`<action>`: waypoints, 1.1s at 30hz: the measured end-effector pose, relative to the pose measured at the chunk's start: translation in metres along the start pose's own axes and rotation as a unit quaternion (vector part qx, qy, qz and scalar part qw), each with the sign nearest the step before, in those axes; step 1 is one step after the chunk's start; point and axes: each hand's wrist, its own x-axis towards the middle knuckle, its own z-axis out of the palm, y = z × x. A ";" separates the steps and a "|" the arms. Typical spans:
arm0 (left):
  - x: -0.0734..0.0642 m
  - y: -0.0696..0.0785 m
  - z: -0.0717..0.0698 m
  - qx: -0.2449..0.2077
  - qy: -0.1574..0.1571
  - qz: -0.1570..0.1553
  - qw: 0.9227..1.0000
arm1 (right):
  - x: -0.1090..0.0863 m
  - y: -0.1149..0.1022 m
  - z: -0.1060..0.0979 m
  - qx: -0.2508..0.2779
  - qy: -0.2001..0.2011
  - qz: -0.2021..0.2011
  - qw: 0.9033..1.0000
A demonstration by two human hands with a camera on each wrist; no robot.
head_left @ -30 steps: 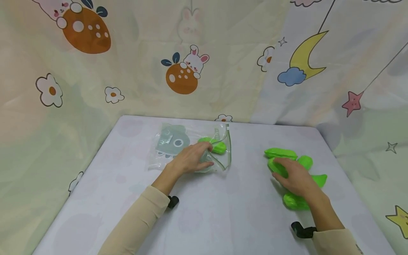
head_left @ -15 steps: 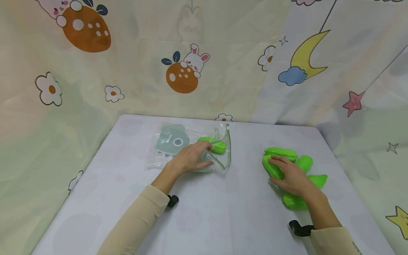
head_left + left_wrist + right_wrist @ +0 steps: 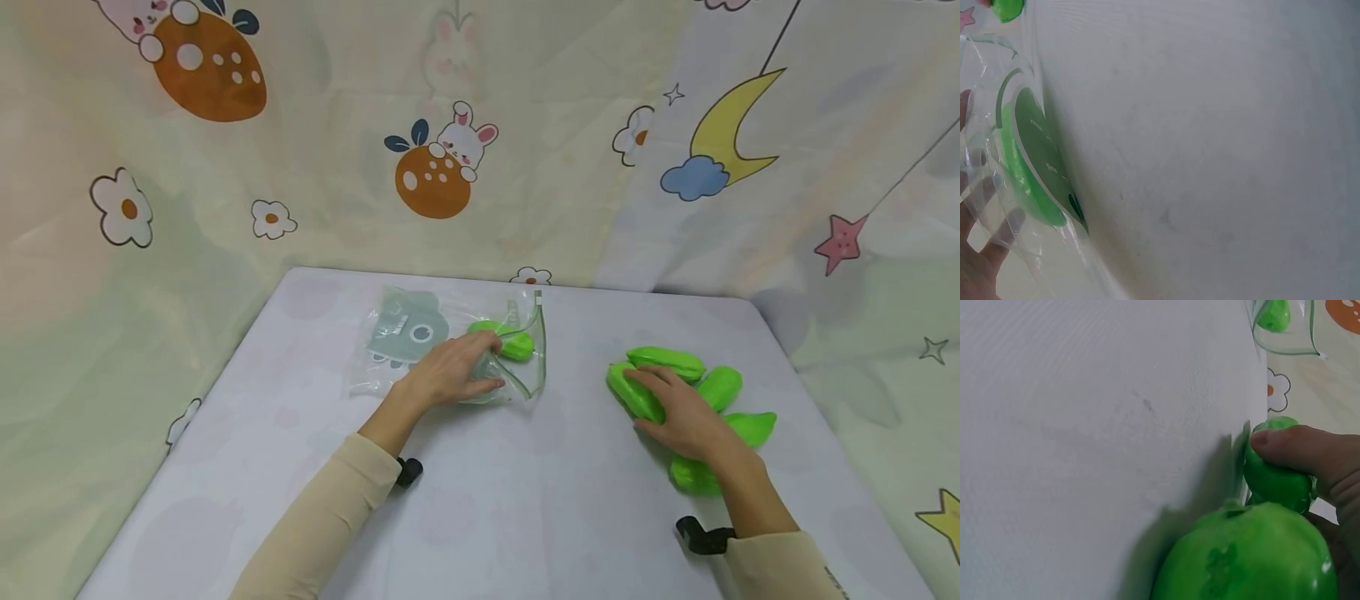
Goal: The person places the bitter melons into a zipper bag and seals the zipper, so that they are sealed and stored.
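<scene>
A clear zip bag (image 3: 375, 375) printed with a grey-green cartoon creature lies at the back of the table, its mouth facing right. One glossy green toy fruit or vegetable (image 3: 517, 346) is inside it. My left hand (image 3: 442, 375) holds the bag near its mouth; through the plastic, its fingers look spread in the left wrist view. On the right, my right hand (image 3: 686, 417) grips an elongated green piece (image 3: 630, 390), with the thumb (image 3: 1297, 447) on its side in the right wrist view. Around that hand lie several similar green pieces (image 3: 667, 362), partly covered by it.
A white table (image 3: 480, 517) with faint prints carries everything. Behind it hangs a cartoon-patterned cloth (image 3: 525, 167). A black wrist device (image 3: 705, 536) sits at the right sleeve, and another black device (image 3: 409, 472) at the left.
My right hand has shifted the gripped green piece a little to the left, apart from the others. The left hand and the bag have stayed in place.
</scene>
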 end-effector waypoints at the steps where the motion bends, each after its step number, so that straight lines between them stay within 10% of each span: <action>1: 0.000 0.000 0.000 0.000 -0.001 0.000 1.000 | 0.001 0.000 0.000 0.000 0.003 -0.001 1.000; 19: -0.002 0.001 -0.002 0.002 0.004 0.007 1.000 | 0.020 -0.013 0.018 0.016 0.130 -0.076 0.988; 33: -0.003 0.003 -0.002 0.006 0.011 0.015 1.000 | 0.032 -0.023 0.023 0.039 0.111 -0.065 0.991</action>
